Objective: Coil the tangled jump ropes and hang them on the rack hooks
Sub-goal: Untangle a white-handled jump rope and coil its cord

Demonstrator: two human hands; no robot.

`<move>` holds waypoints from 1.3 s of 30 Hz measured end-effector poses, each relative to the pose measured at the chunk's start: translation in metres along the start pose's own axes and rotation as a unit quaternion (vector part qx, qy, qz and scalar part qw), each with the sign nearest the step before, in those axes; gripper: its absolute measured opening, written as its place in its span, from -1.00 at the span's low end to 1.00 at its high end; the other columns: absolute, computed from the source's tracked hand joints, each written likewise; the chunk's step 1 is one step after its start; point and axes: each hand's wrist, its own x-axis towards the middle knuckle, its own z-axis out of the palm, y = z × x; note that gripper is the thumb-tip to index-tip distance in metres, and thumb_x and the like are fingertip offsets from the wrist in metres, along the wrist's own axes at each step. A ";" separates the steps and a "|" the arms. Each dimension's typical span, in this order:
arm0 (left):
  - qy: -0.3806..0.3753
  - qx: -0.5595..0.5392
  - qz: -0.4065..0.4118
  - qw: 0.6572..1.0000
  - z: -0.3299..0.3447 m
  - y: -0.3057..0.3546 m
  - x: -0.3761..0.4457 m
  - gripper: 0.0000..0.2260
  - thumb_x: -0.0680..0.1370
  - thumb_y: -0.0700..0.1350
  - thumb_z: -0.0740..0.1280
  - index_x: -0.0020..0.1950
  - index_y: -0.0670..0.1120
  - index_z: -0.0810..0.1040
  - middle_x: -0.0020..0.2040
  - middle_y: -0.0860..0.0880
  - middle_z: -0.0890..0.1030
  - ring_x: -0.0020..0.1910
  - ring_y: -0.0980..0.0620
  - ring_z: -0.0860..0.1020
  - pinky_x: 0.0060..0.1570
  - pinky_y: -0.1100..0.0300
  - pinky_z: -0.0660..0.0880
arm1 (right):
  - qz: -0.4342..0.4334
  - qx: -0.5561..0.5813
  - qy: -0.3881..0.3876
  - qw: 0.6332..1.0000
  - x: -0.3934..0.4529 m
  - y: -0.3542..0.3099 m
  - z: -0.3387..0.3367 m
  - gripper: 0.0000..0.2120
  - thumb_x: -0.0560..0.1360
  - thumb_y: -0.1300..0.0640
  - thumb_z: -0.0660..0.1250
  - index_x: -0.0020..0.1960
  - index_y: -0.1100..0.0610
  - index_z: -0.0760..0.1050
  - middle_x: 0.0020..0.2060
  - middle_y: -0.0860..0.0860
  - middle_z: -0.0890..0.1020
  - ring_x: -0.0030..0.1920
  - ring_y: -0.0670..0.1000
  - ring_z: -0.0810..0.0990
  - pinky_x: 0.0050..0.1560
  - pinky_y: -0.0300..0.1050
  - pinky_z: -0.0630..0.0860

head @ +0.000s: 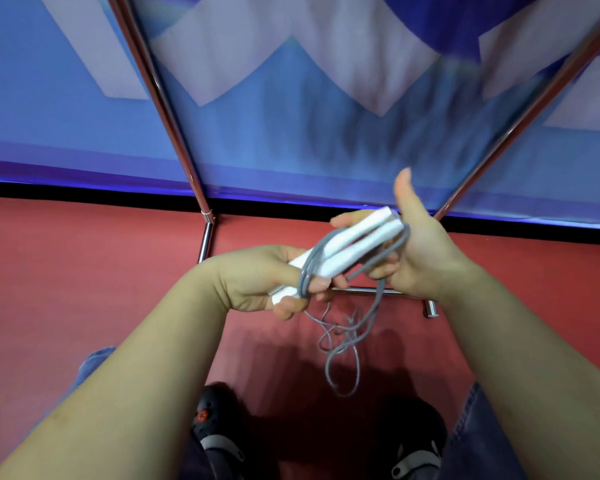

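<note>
Both forearms are extended fwd, bare. Left hand [267, 278] is curled round the white handles [347, 249], thumb underneath. Right hand [418, 251] is held palm-left, thumb raised, fingers bent behind the handles' far ends w/ grey cord [378, 299] looped over.

Left hand [257, 282] gripping white handles [347, 247], right hand [420, 251] looping grey rope [347, 341]
</note>
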 end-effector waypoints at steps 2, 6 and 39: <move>0.005 -0.043 0.029 0.999 0.001 0.000 0.003 -0.62 0.16 0.02 0.64 -0.10 -0.06 0.70 -0.32 0.01 0.54 -0.59 0.19 0.37 -0.61 0.37 0.30 | -0.042 0.028 0.004 0.999 0.004 0.000 0.007 -0.15 0.04 -0.59 0.16 -0.16 0.11 0.69 -0.35 0.11 0.44 -0.53 -0.10 0.07 -0.55 -0.32 0.00; 0.003 -0.099 0.027 0.995 0.004 0.002 0.009 -0.60 0.14 0.01 0.65 -0.10 -0.10 0.71 -0.32 0.00 0.56 -0.60 0.18 0.38 -0.64 0.38 0.30 | -0.146 -0.129 0.157 0.968 0.003 0.007 0.025 -0.73 0.43 -0.14 0.39 -0.20 0.06 0.66 -0.36 0.01 0.60 -0.47 -0.09 0.44 -0.44 -0.25 0.33; 0.537 0.075 0.223 0.810 0.012 0.010 0.035 -0.78 0.64 -0.14 0.15 -0.07 -0.11 0.56 -0.44 0.02 0.44 -0.57 0.18 0.39 -0.54 0.34 0.31 | -0.026 -0.298 0.102 0.949 0.018 0.034 0.042 -0.44 0.57 -0.14 0.13 -0.51 0.08 0.48 -0.65 -0.10 0.33 -0.60 -0.15 0.27 -0.48 -0.29 0.25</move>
